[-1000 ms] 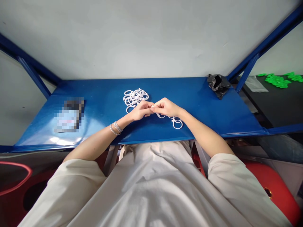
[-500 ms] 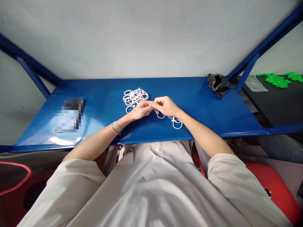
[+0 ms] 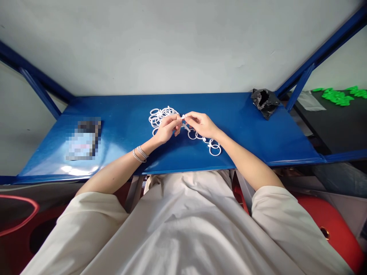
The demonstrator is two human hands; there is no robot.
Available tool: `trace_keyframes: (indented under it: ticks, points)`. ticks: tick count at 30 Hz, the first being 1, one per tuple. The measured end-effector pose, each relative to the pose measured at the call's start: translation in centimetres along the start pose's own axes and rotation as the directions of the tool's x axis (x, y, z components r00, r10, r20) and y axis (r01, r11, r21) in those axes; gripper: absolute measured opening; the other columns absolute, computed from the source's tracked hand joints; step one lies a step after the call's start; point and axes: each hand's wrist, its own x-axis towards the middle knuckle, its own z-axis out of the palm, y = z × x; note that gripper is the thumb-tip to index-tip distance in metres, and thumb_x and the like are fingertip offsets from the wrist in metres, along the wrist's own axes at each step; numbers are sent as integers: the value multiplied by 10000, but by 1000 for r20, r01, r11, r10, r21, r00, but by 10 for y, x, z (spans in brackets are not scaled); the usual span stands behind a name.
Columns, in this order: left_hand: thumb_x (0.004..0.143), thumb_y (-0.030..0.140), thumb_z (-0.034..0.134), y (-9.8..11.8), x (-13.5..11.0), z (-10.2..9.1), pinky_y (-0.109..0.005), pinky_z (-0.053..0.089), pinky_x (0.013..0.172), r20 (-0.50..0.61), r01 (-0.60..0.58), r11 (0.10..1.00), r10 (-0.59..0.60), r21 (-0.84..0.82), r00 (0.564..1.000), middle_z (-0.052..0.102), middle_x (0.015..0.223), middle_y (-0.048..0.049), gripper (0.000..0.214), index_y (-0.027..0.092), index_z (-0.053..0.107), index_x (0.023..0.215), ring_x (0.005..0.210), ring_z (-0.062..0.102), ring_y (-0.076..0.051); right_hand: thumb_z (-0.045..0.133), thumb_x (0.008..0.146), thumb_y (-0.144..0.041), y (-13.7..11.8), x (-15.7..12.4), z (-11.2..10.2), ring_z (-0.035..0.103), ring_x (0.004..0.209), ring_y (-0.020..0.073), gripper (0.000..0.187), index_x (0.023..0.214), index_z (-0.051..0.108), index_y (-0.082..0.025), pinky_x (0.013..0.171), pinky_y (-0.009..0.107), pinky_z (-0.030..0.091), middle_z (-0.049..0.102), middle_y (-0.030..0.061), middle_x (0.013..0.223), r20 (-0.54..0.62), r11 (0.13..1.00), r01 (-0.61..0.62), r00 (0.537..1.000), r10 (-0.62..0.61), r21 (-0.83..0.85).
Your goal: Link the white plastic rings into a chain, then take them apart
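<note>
A pile of loose white rings (image 3: 160, 114) lies on the blue table (image 3: 120, 130). My left hand (image 3: 168, 129) and my right hand (image 3: 200, 124) meet just right of that pile, fingertips pinched together on a white ring at the end of a chain of linked white rings (image 3: 210, 145). The chain trails from my right hand toward the table's front edge. Silver bracelets sit on my left wrist.
A blurred flat object (image 3: 83, 138) lies at the table's left. A crumpled black bag (image 3: 265, 102) sits at the back right corner. Green parts (image 3: 340, 95) lie on a dark table further right. A grey wall stands behind; red seats (image 3: 327, 225) are below.
Both hands have moved a little away from me and up toward the loose pile, lifting the chain's end so more linked rings show beneath my right hand.
</note>
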Motion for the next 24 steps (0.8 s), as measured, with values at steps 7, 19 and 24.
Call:
trace_keyframes:
  ticks: [7, 19, 24]
  points:
    - [887, 495, 700, -2, 1, 0, -269, 391, 456, -32, 2, 999, -3, -48, 999, 442, 617, 26, 455, 210, 433, 653, 448, 451, -94, 818, 845, -453, 1, -5, -3, 694, 1040, 282, 375, 1095, 738, -185, 903, 370, 482, 768, 120, 1160, 124, 955, 55, 992, -19, -290]
    - [878, 411, 689, -6, 0, -1, -223, 231, 439, 38, 92, 996, -92, 2, 995, 325, 566, 58, 420, 205, 418, 632, 441, 310, -58, 691, 905, -610, -4, -5, -4, 530, 689, 150, 428, 888, 494, -230, 652, 284, 369, 633, -11, 802, 82, 990, -12, 996, 24, -139]
    - [847, 434, 721, -6, -1, 1, -216, 210, 434, 80, 113, 993, -114, 25, 990, 327, 544, 60, 447, 201, 422, 611, 444, 266, -49, 599, 935, -758, -5, -4, -4, 499, 595, 133, 538, 902, 463, -239, 601, 268, 350, 606, -42, 685, 110, 996, -84, 990, 84, -10]
